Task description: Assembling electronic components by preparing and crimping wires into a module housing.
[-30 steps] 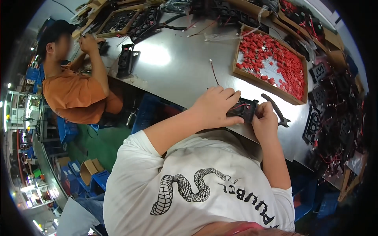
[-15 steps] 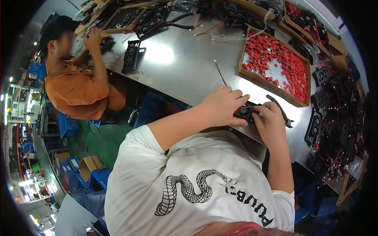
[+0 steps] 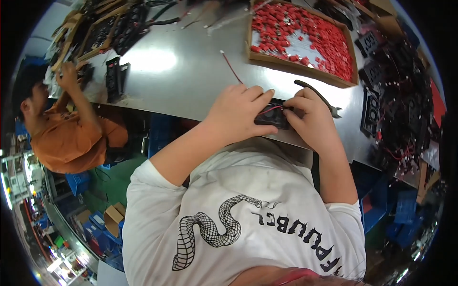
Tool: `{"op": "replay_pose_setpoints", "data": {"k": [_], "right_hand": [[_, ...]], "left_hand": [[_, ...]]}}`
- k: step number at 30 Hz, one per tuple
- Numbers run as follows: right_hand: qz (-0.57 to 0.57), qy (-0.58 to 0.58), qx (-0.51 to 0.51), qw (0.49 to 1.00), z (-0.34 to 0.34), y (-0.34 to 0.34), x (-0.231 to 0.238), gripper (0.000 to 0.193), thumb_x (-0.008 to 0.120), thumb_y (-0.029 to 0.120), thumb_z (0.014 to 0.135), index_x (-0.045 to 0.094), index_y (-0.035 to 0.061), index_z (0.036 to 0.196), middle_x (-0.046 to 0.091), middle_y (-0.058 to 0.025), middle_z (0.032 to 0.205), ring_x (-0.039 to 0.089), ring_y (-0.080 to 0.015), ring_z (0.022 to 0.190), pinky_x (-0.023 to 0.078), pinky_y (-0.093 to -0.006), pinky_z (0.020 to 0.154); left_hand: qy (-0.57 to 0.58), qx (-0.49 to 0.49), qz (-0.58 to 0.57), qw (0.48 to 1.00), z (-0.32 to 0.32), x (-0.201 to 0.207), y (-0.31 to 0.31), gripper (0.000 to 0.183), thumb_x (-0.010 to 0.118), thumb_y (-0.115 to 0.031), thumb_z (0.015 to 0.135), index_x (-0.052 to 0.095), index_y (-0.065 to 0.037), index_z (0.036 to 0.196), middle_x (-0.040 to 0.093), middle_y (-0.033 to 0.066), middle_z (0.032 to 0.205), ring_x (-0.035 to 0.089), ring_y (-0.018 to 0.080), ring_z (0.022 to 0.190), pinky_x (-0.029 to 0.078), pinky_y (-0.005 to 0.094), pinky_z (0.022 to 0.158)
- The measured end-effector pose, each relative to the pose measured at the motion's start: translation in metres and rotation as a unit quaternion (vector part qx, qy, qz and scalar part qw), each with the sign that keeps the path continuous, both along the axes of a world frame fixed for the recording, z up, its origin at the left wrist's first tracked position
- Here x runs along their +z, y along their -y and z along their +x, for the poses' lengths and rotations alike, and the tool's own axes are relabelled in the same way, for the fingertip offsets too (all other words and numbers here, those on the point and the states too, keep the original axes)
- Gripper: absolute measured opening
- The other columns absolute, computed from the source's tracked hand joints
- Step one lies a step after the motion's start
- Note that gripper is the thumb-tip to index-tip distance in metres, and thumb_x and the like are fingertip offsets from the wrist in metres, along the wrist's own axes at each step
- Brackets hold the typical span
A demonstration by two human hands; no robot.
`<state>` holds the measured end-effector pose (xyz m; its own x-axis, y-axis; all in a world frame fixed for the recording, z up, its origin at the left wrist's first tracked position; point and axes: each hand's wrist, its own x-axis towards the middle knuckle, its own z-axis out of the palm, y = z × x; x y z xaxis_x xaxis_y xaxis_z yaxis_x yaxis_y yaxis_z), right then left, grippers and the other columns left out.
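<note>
A black fan unit [image 3: 273, 118] lies at the near edge of the metal table, between my hands. My left hand [image 3: 238, 112] grips its left end, with the thumb along the near side and the fingers over the far side. A red wire [image 3: 268, 110] crosses the top of the unit. My right hand [image 3: 312, 119] is closed, thumb and fingertips pinched over the wire at the unit's right part; the exact pinch point is partly hidden. Another thin lead [image 3: 231, 66] with a white end sticks out beyond my left hand. Dark-handled pliers [image 3: 318, 95] lie just past my right hand.
A cardboard tray [image 3: 300, 66] of small red parts stands beyond my hands. Black fan units with tangled wires [image 3: 396, 109] pile up at the right. Another black unit [image 3: 113, 78] lies at the left, near a co-worker in an orange shirt [image 3: 71, 143]. Blue crates [image 3: 374, 205] stand below the table.
The view has shifted, so the table and tray appear farther up and left. Both hands stay at the fan unit; the right fingertips have closed in on the wire.
</note>
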<state>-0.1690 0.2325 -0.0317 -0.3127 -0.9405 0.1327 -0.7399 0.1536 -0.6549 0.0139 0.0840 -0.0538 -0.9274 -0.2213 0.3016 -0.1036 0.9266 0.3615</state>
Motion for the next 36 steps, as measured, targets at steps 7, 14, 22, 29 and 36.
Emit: {"op": "replay_pose_setpoints", "data": {"k": [7,14,22,29,36], "right_hand": [[-0.007,0.001,-0.018,1.0,0.003,-0.004,0.005,0.016,0.074,0.004,0.084,0.076,-0.0007,0.099,0.063,-0.0101,0.092,0.065,-0.0243,0.079,0.052,-0.035,0.071],[0.019,-0.046,-0.005,0.999,0.003,0.0,0.003,0.008,0.072,0.014,0.084,0.072,0.0074,0.089,0.062,-0.0101,0.086,0.063,-0.0329,0.088,0.051,-0.0451,0.078],[0.033,-0.064,0.008,0.997,-0.001,0.002,0.008,0.012,0.074,0.007,0.084,0.075,0.0022,0.094,0.064,-0.0088,0.087,0.066,-0.0266,0.079,0.053,-0.0362,0.071],[0.037,-0.136,-0.055,0.989,-0.107,0.07,0.019,0.026,0.069,0.007,0.087,0.074,-0.0005,0.112,0.071,-0.0159,0.107,0.069,-0.0318,0.095,0.055,-0.04,0.086],[0.184,-0.163,0.117,0.962,-0.135,0.086,0.021,0.023,0.069,0.006,0.084,0.076,-0.0007,0.105,0.069,-0.0164,0.101,0.067,-0.0331,0.097,0.053,-0.0377,0.09]], "left_hand": [[-0.003,0.029,-0.032,0.999,0.0,0.0,-0.006,0.078,0.082,-0.057,0.072,0.064,-0.01,0.132,0.063,0.0058,0.113,0.061,0.0278,0.1,0.045,0.0425,0.09],[0.009,0.027,-0.024,0.999,0.0,0.002,-0.006,0.079,0.082,-0.057,0.071,0.064,-0.01,0.132,0.063,0.0056,0.112,0.061,0.0271,0.099,0.045,0.042,0.089],[0.005,0.037,-0.017,0.999,0.001,0.004,-0.005,0.08,0.081,-0.059,0.071,0.065,-0.01,0.132,0.064,0.0054,0.111,0.061,0.0266,0.098,0.046,0.041,0.089],[0.006,0.03,-0.03,0.999,-0.008,0.006,-0.012,0.079,0.079,-0.061,0.073,0.064,-0.011,0.132,0.064,0.005,0.111,0.061,0.0262,0.098,0.045,0.0411,0.089],[0.021,0.051,0.0,0.998,-0.002,0.003,-0.016,0.078,0.082,-0.058,0.072,0.065,-0.009,0.131,0.065,0.0078,0.118,0.062,0.0287,0.108,0.044,0.0422,0.096]]}}
